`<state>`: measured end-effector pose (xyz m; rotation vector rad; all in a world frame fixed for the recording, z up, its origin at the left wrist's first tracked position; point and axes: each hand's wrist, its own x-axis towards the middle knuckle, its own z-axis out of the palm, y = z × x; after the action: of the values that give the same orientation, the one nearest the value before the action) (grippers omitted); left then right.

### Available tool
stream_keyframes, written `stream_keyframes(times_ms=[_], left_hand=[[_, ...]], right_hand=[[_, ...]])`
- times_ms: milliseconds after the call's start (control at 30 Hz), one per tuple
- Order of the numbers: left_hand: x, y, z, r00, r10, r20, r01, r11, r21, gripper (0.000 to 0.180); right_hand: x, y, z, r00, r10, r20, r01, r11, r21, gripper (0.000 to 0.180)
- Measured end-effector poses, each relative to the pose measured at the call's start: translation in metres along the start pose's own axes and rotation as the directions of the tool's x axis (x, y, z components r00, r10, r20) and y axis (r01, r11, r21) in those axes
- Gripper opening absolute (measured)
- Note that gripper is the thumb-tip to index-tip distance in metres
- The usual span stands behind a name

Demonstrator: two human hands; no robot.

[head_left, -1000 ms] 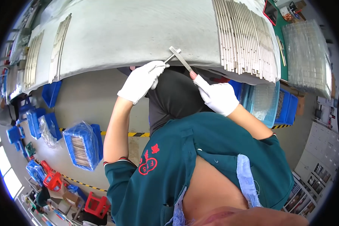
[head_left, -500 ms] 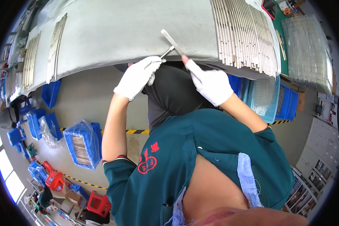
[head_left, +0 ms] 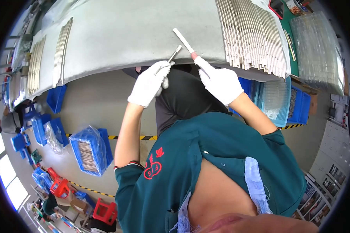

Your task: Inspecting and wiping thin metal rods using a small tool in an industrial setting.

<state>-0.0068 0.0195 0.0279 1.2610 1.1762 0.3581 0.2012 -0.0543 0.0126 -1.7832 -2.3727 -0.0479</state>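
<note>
Your left hand (head_left: 149, 82), in a white glove, pinches a short thin metal strip (head_left: 175, 53) between thumb and fingertips; the strip angles up and to the right, over the near edge of the grey table (head_left: 136, 31). Your right hand (head_left: 221, 82), also gloved, is closed around a longer flat pale strip (head_left: 183, 40), with the forefinger laid along its lower end; this strip slants up and to the left across the table surface. The two strips lie near each other, tips converging; whether they touch cannot be told. To the right on the table, a wide row of metal strips (head_left: 249, 35) lies side by side, just beside your right hand. Two narrower bundles of strips (head_left: 62, 50) sit well apart at the table's left end. On the floor below, a blue bin wrapped in clear plastic (head_left: 90, 149) holds more strips.
</note>
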Motion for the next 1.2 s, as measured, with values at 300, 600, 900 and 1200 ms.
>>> stream_keyframes(times_ms=[300,600,900,1200], left_hand=[[0.003,-0.019,0.054,0.985,0.108,-0.132,-0.152,0.905,-0.396,0.032],[0.014,-0.043,0.066,0.967,0.110,-0.229,-0.202,0.880,-0.430,0.025],[0.013,-0.041,0.074,0.946,0.059,-0.318,-0.157,0.944,-0.290,0.029],[0.008,-0.029,0.071,0.965,0.061,-0.254,-0.166,0.896,-0.412,0.024]], right_hand=[[-0.009,-0.003,0.004,0.995,0.070,-0.075,-0.056,0.984,0.169,0.050],[0.003,-0.017,-0.013,0.993,0.042,0.109,-0.060,0.985,0.160,0.054],[0.002,-0.016,-0.010,0.986,0.048,0.158,-0.078,0.979,0.189,0.058],[-0.003,-0.007,0.008,0.995,0.060,0.079,-0.081,0.953,0.293,0.058]])
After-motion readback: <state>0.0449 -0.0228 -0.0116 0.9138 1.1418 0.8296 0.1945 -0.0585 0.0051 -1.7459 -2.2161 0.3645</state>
